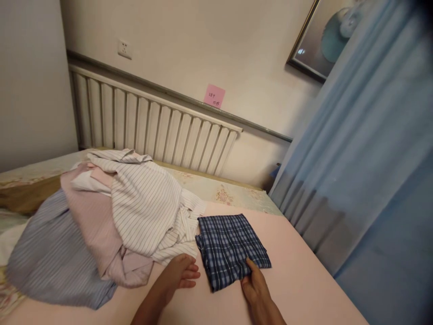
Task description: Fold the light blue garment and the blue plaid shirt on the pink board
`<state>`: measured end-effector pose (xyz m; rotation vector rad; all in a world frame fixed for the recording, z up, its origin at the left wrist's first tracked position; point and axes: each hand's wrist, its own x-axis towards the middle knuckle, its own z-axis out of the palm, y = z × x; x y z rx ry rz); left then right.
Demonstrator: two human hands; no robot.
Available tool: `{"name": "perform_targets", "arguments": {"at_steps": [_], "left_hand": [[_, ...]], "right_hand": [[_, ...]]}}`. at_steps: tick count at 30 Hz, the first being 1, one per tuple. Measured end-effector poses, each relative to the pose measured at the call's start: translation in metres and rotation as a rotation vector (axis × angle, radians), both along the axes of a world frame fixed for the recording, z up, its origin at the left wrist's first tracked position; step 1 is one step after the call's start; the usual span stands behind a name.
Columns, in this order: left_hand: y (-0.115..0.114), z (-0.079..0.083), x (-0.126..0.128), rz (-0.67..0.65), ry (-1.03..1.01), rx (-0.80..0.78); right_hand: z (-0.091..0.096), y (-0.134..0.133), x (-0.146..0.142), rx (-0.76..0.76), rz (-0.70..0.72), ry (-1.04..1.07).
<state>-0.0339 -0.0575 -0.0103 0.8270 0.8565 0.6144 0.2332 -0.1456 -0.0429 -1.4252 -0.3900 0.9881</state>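
Observation:
A folded blue plaid cloth garment [233, 246] lies on the pink sheet, its near edge pinched by my right hand [257, 289], thumb on top and fingers underneath. My left hand [182, 273] hovers just left of the garment, fingers apart and holding nothing. To the left of that hand a loose heap holds a white striped shirt [145, 203], a dusty pink garment [98, 221] and a blue-grey garment [61, 253]. Whether the plaid garment is a shirt cannot be made out in its folded state.
A pink sheet [301, 271] covers part of the bed over a floral cover [223, 194]. Behind stands a white radiator [155, 122] against the wall, with a pink note [214, 95] above it. A blue curtain [355, 149] hangs at the right. Brown cloth [27, 194] lies far left.

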Motion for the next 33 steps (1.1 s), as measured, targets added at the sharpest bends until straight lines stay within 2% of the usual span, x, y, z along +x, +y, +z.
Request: {"name": "perform_targets", "arguments": {"at_steps": [3, 7, 12, 14, 16, 18, 20, 21, 22, 25, 26, 27, 30, 33], "left_hand": [[-0.002, 0.000, 0.000, -0.034, 0.022, 0.024], [-0.002, -0.007, -0.001, -0.062, 0.002, 0.056], [-0.003, -0.009, -0.001, -0.101, -0.005, 0.069], [-0.004, -0.009, -0.001, -0.112, -0.005, 0.072], [-0.004, -0.009, -0.001, -0.111, 0.001, 0.069], [-0.004, -0.010, -0.001, -0.101, 0.004, 0.067], [-0.004, -0.009, 0.000, -0.091, 0.012, 0.066], [-0.005, -0.009, 0.000, -0.088, 0.016, 0.066], [-0.005, -0.007, 0.000, -0.088, 0.020, 0.067], [-0.006, -0.003, 0.000, -0.099, 0.035, 0.059], [-0.006, -0.002, -0.001, -0.101, 0.039, 0.056], [-0.006, -0.001, -0.001, -0.101, 0.043, 0.054], [-0.005, 0.000, -0.001, -0.101, 0.048, 0.053], [-0.002, -0.002, 0.002, -0.100, 0.061, 0.029]], "right_hand": [[0.000, 0.000, -0.015, 0.048, -0.075, 0.118], [-0.001, -0.002, -0.036, 0.027, -0.050, 0.245], [0.003, -0.005, -0.057, -0.005, -0.084, 0.422], [0.006, -0.012, -0.063, -0.036, -0.022, 0.415], [0.012, -0.022, -0.067, -0.087, 0.184, 0.307], [0.023, -0.030, -0.066, -0.159, 0.557, 0.141], [0.040, -0.026, -0.059, -0.216, 0.912, -0.037], [0.050, -0.018, -0.054, -0.222, 0.998, -0.130], [0.060, -0.005, -0.048, -0.213, 1.013, -0.236], [0.086, 0.053, -0.027, -0.138, 0.807, -0.761], [0.091, 0.075, -0.020, -0.124, 0.737, -0.983], [0.095, 0.097, -0.013, -0.114, 0.690, -1.099], [0.093, 0.152, 0.004, -0.115, 0.652, -1.294], [0.079, 0.185, 0.013, -0.150, 0.667, -1.428]]}}
